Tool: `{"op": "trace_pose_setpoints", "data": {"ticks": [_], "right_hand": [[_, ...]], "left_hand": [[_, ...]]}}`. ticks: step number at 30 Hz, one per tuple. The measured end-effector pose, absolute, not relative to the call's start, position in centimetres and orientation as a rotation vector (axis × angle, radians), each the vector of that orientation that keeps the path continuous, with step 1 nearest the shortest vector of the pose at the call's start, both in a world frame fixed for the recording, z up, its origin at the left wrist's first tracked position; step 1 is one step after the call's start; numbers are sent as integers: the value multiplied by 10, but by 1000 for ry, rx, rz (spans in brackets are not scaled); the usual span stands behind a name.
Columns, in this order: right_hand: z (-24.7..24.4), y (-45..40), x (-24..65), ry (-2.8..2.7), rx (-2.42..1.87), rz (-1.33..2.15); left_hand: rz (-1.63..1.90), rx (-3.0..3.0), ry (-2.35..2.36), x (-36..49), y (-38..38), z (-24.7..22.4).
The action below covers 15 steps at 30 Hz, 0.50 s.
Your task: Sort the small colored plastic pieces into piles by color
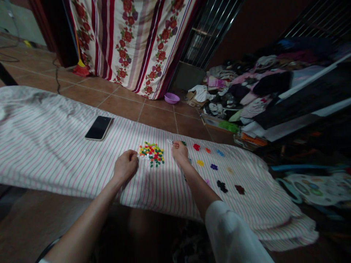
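Observation:
A mixed pile of small beads (151, 153), in red, yellow, green, orange and white, lies on the striped cloth. At its left edge is my left hand (125, 166), closed with thumb and fingertips together; whatever they pinch is too small to name. My right hand (180, 151) is closed too, its fingertips at a little heap of white beads (170, 141) right of the pile. What it grips is hidden. Sorted single-colour heaps lie farther right, among them red beads (196, 147), yellow beads (200, 163), black beads (222, 186) and brown beads (240, 189). My right forearm covers part of this area.
The striped cloth (55, 146) covers a long surface, with a smartphone (98, 128) lying left of the beads. Beyond its far edge are a purple basin (172, 98), a floral curtain (131, 44) and a broom (80, 68). Heaped clothes (246, 87) fill the right side.

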State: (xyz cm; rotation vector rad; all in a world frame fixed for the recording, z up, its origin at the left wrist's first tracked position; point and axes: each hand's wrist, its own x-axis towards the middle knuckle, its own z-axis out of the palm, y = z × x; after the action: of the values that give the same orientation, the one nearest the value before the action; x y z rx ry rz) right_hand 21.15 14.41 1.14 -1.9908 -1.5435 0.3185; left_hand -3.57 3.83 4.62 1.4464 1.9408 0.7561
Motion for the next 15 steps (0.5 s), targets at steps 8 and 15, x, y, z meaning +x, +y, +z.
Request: {"op": "trace_pose_setpoints", "data": {"ticks": [8, 15], "right_hand": [[24, 116, 189, -1744, -1807, 264], [27, 93, 159, -2027, -1472, 399]], "left_hand": [[785, 1475, 1914, -36, 35, 44], [778, 1485, 1893, -36, 34, 45]]}}
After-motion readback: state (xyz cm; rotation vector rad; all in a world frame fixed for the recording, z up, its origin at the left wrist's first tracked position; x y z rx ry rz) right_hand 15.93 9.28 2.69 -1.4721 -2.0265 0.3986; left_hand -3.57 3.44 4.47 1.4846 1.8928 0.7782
